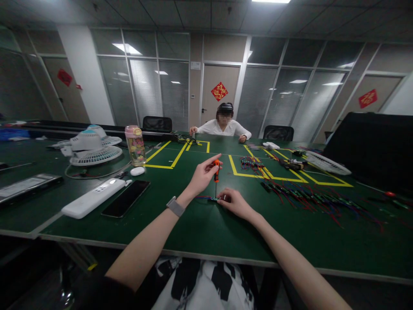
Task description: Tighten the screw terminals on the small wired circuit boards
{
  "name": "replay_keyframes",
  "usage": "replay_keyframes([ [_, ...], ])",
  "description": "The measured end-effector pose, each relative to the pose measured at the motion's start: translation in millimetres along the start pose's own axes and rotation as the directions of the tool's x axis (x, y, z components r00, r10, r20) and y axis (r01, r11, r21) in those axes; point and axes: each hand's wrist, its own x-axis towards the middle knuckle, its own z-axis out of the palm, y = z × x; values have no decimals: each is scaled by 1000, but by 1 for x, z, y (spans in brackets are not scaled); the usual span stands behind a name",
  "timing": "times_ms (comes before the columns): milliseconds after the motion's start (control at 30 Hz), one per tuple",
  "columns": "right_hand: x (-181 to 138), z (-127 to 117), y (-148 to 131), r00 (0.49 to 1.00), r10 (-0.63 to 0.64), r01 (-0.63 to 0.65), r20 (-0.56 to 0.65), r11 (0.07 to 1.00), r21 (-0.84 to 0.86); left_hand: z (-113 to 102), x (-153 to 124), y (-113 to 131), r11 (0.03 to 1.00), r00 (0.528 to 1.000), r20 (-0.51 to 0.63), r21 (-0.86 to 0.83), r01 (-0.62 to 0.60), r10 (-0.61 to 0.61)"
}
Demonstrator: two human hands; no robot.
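Observation:
My left hand (203,175) is closed around the orange and black handle of a screwdriver (216,174), its index finger stretched out past the top. The screwdriver stands upright, and its thin shaft reaches down to a small green circuit board (212,199) lying on the table. Red and blue wires run off the board to the left. At the board's right end, the fingertips of my right hand (237,203) pinch it against the tabletop. Fine detail at the screwdriver's tip is too small to make out.
Left on the green table (190,228) are a black phone (126,198), a white power bank-like device (93,198), a bottle (135,146) and a white fan (93,148). Several wired circuit boards (309,196) lie right. A person (224,125) sits opposite.

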Motion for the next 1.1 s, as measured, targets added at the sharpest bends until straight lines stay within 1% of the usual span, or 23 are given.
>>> replay_keyframes([
  [67,0,0,-1,1000,1,-1,-1,1000,0,-1,0,-1,993,997,-67,107,-40,47],
  [133,0,-1,-2,1000,0,0,-6,1000,0,-1,0,-2,983,992,-92,170,-66,82],
  [167,0,-1,-2,1000,-1,1,-7,1000,0,-1,0,-1,986,994,-75,151,-65,77],
  [267,0,-1,-2,1000,-5,5,-6,1000,-1,-2,1,0,1000,1000,9,9,-21,20],
  [300,-1,-1,-2,1000,-6,6,-4,1000,-1,-2,1,0,1000,1000,12,1,-13,13],
  [333,-1,-1,-2,1000,-8,8,-3,1000,0,-1,0,0,999,1000,-6,27,-19,19],
  [433,-1,0,0,1000,-12,12,0,1000,2,-1,0,0,981,992,-86,181,-72,89],
  [467,-1,0,0,1000,-13,13,-1,1000,4,-1,0,0,980,993,-81,185,-75,91],
  [567,0,0,1,1000,-9,9,-4,1000,8,-1,0,-1,998,1000,-5,51,-24,25],
  [600,0,0,1,1000,-6,6,-5,1000,9,-1,0,-1,999,1000,0,34,-15,15],
  [633,0,0,0,1000,-2,2,-6,1000,8,-1,0,-1,998,1000,-13,52,-18,19],
  [700,0,0,0,1000,5,-5,-7,1000,6,-1,0,0,989,996,-71,140,-47,58],
  [733,0,-1,0,1000,7,-7,-8,1000,5,-1,0,1,986,995,-77,156,-52,65],
  [867,-1,-1,-1,1000,0,0,-5,1000,8,0,1,2,1000,1000,4,16,-12,11],
  [900,-1,-1,-1,1000,-4,4,-4,1000,8,0,1,1,1000,1000,-8,26,-14,14],
  [1000,-1,-1,-2,1000,-6,6,-7,1000,5,0,1,-1,984,992,-107,169,-54,72],
  [1033,-1,-2,-2,1000,-2,2,-8,1000,6,-1,2,-1,980,990,-116,191,-61,85],
  [1100,-2,-2,-3,1000,9,-9,-10,1000,13,-2,2,-1,989,995,-70,138,-54,64],
])
